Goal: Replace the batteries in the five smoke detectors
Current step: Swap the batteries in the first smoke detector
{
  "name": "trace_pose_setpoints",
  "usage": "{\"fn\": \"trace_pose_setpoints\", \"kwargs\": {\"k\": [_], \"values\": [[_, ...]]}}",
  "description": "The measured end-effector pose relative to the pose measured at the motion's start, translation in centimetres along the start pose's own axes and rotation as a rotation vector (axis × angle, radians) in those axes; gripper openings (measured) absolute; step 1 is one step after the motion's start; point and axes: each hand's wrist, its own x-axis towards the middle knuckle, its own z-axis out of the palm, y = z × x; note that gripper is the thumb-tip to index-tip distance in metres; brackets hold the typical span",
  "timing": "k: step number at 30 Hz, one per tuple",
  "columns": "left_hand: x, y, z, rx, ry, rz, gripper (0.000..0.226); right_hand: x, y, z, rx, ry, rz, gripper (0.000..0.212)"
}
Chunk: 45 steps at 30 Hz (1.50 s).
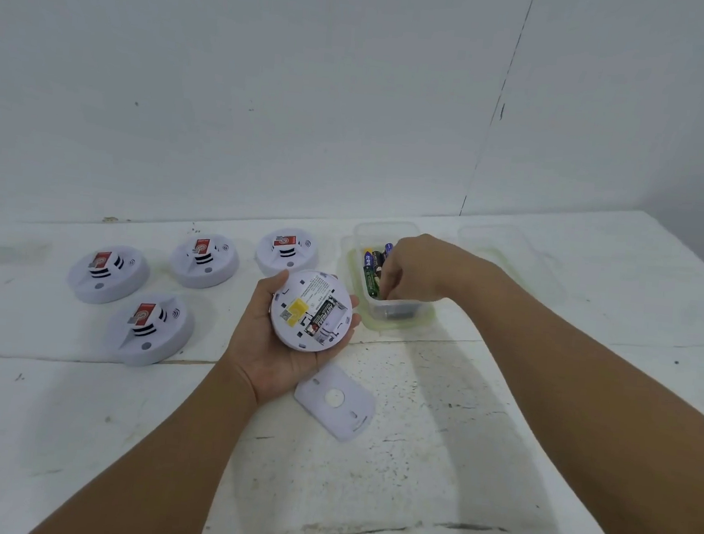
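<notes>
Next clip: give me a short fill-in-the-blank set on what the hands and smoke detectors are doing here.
1. The left hand holds an opened smoke detector with ____ battery showing in it.
2. The right hand reaches into the clear ____ of batteries.
3. ____ closed detectors lie on the table.
4. The removed cover lies on the table, ____ the left hand.

Missing words: one; box; Four; beside

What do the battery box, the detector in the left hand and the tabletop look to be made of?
Battery box: clear, slightly glossy plastic; the batteries show through its walls. Detector held in the left hand: white moulded plastic, matte, with paper labels on its back. Tabletop: white, worn and cracked, with dark scuffs; probably painted wood or board, but that cannot be told for sure.
</notes>
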Motion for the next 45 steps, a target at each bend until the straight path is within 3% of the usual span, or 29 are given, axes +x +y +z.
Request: {"fn": "trace_pose_setpoints", "kwargs": {"k": [5,11,16,22,33,38,40,45], "values": [[0.2,0.1,0.0,0.025,0.020,0.002,0.056,1.6,-0.7,0.1,-0.208,0.009,0.023,0.015],[0.3,0.3,0.0,0.024,0.024,0.009,0.056,1.8,-0.1,0.0,-0.168,0.021,0.006,0.006],[0.3,0.3,0.0,0.025,0.030,0.012,0.056,1.5,0.4,0.8,-0.203,0.161,0.000,0.017],[0.2,0.3,0.2,0.027,0.033,0.010,0.057,0.9,0.3,0.2,-0.063,0.065,-0.067,0.005],[-0.1,0.3,0.5,0.024,0.060,0.001,0.057,1.4,-0.5,0.3,-0.210,-0.055,-0.113,0.028],[0.0,0.3,0.3,0.011,0.044,0.002,0.057,1.1,0.0,-0.3,0.001,-0.062,-0.124,0.008],[0.1,0.4,0.3,0.009,0.037,0.001,0.057,1.0,0.2,-0.7,0.159,0.038,-0.139,0.001],[0.2,0.4,0.1,-0.014,0.018,-0.006,0.058,-1.3,-0.8,-0.8,0.580,0.369,-0.109,0.007]]}}
